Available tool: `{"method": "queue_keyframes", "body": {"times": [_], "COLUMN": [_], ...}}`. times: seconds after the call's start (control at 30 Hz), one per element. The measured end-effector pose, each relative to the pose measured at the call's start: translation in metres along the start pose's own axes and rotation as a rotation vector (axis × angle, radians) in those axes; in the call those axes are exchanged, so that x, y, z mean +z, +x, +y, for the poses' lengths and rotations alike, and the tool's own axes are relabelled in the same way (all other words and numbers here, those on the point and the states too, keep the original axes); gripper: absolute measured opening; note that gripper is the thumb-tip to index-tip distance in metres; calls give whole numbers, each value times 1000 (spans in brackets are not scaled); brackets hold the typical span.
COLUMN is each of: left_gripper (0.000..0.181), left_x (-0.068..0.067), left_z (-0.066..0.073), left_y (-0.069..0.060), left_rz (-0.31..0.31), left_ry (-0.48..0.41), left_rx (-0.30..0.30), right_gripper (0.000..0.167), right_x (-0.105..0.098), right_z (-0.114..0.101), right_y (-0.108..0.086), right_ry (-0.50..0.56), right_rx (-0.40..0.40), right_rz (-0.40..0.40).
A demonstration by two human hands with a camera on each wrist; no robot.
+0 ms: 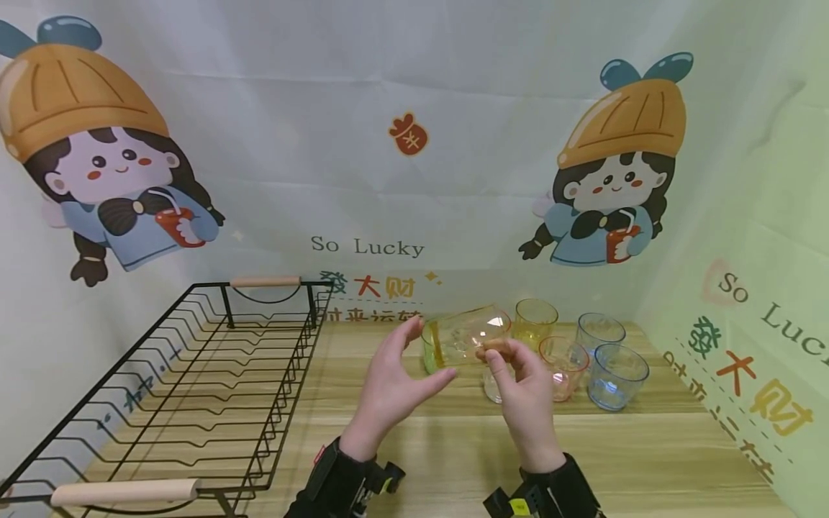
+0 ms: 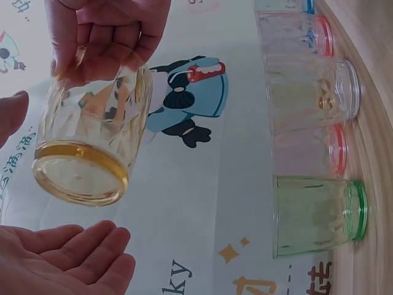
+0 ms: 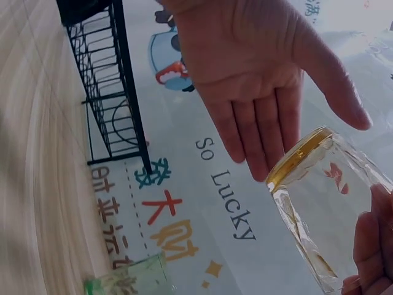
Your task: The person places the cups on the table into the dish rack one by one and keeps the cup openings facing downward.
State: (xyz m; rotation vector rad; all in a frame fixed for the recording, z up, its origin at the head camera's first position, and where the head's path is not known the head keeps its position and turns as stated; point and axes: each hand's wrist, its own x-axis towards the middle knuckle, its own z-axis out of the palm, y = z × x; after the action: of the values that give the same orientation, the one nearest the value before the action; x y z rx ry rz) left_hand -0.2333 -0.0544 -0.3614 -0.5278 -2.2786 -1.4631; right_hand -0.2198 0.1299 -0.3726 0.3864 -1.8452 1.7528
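Holding a yellow-banded glass tumbler (image 1: 461, 337) tilted above the table (image 1: 440, 460), pinching its rim end in the right hand (image 1: 526, 396), spreading the left hand (image 1: 391, 381) by its base. Looks early tbh, with just one up and blue tumblers (image 1: 617, 381) plus a green tumbler (image 2: 313, 215) left standing.

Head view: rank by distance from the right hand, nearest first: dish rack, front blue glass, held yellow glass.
From the right hand:
1. held yellow glass: pinched in its fingers, at its left.
2. front blue glass: on the table, a little to its right.
3. dish rack: well off to the left, beyond the other hand.
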Motion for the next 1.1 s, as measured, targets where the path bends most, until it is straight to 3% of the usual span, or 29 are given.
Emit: {"method": "queue_keyframes", "body": {"times": [0.33, 0.77, 1.1], "left_gripper": [86, 78, 73], "left_x": [6, 8, 3], "left_z": [2, 0, 7], "left_y": [0, 1, -2], "left_rz": [1, 10, 39], "left_ry": [-171, -324, -365], "left_rx": [-34, -79, -67], "right_gripper": [14, 17, 18], "right_x": [5, 9, 10], "right_z": [-4, -6, -12], "right_y": [-4, -7, -6], "right_ry": [87, 151, 183], "right_rx": [55, 164, 156], "right_rz": [-3, -25, -45]}}
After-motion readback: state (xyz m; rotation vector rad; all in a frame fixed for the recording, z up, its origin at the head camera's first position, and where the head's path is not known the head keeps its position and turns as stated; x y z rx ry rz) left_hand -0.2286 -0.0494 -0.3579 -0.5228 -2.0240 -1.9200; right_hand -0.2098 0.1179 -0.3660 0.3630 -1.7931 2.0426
